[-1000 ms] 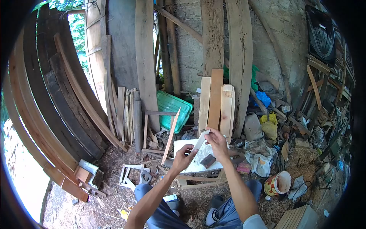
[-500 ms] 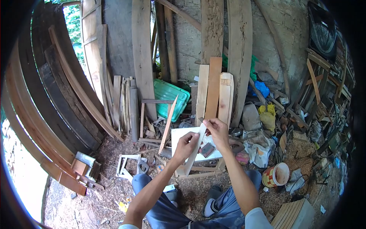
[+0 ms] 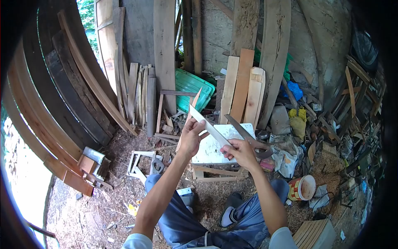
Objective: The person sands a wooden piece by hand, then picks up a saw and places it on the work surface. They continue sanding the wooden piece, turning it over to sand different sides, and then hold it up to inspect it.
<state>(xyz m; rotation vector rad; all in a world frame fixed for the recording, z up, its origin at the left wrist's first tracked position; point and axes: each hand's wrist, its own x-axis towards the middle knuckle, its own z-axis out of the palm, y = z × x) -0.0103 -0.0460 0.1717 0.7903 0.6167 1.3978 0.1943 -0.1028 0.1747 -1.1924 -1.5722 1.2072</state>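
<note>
A thin, pale wooden strip (image 3: 212, 129) is held in both hands, slanting from upper left to lower right. My left hand (image 3: 192, 137) is closed around its upper part, below the angled tip. Near the lower end, my right hand (image 3: 242, 153) pinches the strip between thumb and fingers. Beneath them is a low, white-topped stand (image 3: 203, 157), its surface scuffed. A handsaw (image 3: 243, 132) lies across that top, its handle partly behind my right hand.
A white metal frame with a saw-like handle (image 3: 143, 162) lies on the littered floor at left. Planks (image 3: 242, 89) and a green plastic lid or crate (image 3: 182, 89) lean at the back. A bucket (image 3: 306, 188) stands at right, near piled scraps and bags.
The strip has turned, so its upper end now points left instead of right. My left hand has moved up, and my right hand has moved down to the lower end. The camera view has shifted slightly.
</note>
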